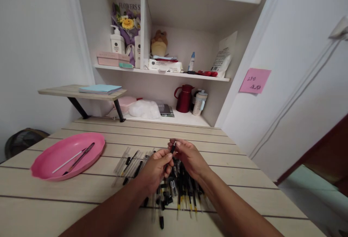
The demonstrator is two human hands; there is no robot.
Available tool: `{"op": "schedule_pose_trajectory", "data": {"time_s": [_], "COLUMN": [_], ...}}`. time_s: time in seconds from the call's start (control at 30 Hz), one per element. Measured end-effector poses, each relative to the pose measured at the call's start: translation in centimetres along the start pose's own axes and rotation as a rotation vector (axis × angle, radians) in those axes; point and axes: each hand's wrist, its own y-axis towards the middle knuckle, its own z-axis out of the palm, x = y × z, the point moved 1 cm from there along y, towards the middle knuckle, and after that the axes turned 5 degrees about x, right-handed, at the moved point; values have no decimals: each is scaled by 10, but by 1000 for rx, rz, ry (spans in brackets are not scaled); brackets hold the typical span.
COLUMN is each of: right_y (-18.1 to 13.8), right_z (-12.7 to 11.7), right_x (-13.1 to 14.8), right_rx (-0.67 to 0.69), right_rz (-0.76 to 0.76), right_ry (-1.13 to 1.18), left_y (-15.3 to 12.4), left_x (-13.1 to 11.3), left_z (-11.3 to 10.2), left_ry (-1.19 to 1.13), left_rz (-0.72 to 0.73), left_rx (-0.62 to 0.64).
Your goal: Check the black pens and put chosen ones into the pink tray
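Observation:
Both of my hands meet over a pile of pen parts at the middle of the table. A slim black pen piece with a light tip points upward between them. My left hand pinches its lower part between thumb and fingers. At the tip, my right hand has its thumb and fingers closed around the same piece. Below them lie black caps, clear barrels and refills with yellow parts, partly hidden by my hands.
On the left, a pink tray holds an assembled-looking pen and a thin white stick. Behind it stands a small raised shelf with blue paper on top. A red jug and a speckled cup stand at the back.

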Motion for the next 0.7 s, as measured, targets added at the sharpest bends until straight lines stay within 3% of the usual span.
{"op": "schedule_pose_trajectory", "data": {"time_s": [0.2, 0.3, 0.4, 0.5, 0.7], "right_y": [-2, -3, -1, 0, -1], "right_z": [-9, -12, -13, -13, -10], "right_x": [0, 1, 2, 4, 8], "right_rx": [-23, 32, 61, 6, 69], "right_rz": [-18, -2, 17, 7, 23], "right_ry": [14, 16, -68, -191, -207], "left_y": [5, 4, 2, 1, -1], "left_x": [2, 5, 8, 9, 10], "left_z": [4, 3, 1, -1, 0], "left_ry": [115, 112, 89, 110, 75], "left_rz": [21, 27, 23, 22, 21], "left_rx": [-47, -36, -28, -50, -50]}}
